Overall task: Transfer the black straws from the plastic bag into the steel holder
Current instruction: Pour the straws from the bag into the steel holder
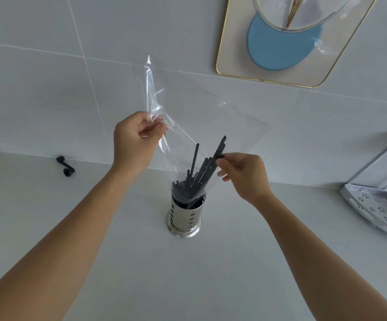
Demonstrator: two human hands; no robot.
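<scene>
A perforated steel holder (185,217) stands upright on the white counter in the middle of the view. Several black straws (200,172) lean in it, their tops pointing up and to the right. The clear plastic bag (187,117) hangs over them, with its mouth down around the holder's rim. My left hand (135,140) pinches the bag's upper left part and holds it up. My right hand (243,174) pinches the top of a few straws at the bag's right side; whether the film lies between fingers and straws I cannot tell.
A small black crank-shaped part (65,166) lies on the counter at the back left. A perforated metal rack (380,205) sits at the right edge. On the tiled wall hangs a gold-rimmed board (236,40) with a blue disc.
</scene>
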